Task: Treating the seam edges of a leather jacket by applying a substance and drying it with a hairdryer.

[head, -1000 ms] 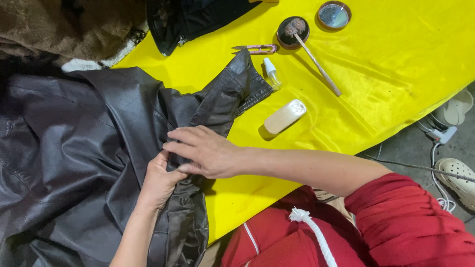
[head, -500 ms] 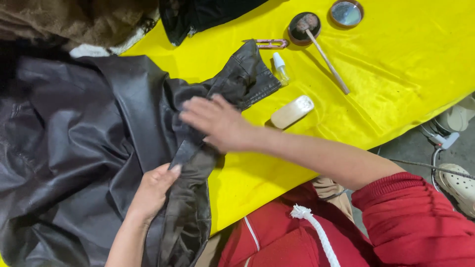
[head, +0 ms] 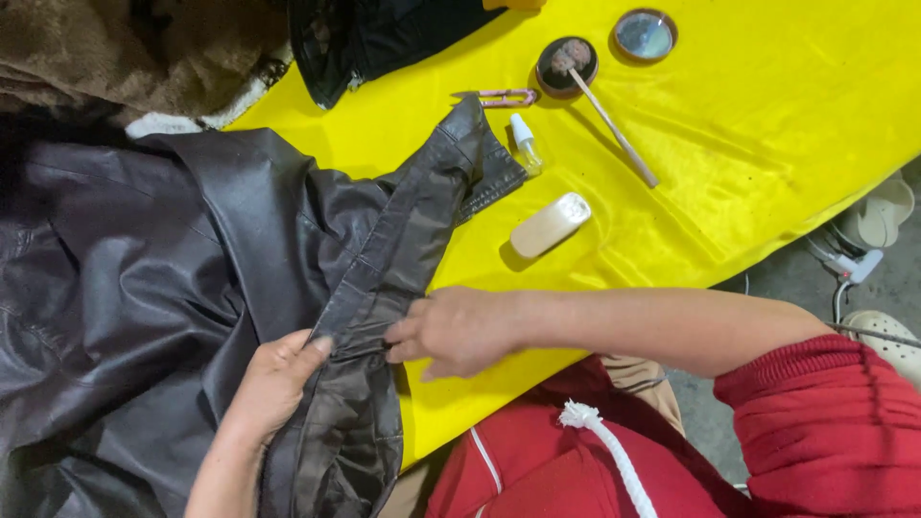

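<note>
Black leather jacket (head: 173,288) lies on yellow cloth (head: 767,115), its long strip running btwn both hands. Left hand (head: 273,379) grips strip edge from underneath w/ fingers curled; right hand (head: 456,331) pinches strip's opposite edge, just beside left.

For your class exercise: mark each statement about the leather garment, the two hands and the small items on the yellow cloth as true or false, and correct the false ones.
1. Both hands touch the dark leather jacket. True.
2. The right hand holds the small dropper bottle. False: the bottle lies untouched on the yellow cloth.
3. The left hand rests on the jacket's edge strip. True.
4. The cloth under the items is blue. False: it is yellow.
5. A thin stick rests with one end in a small round tin. True.
6. The person's sleeve is green. False: it is red.
</note>
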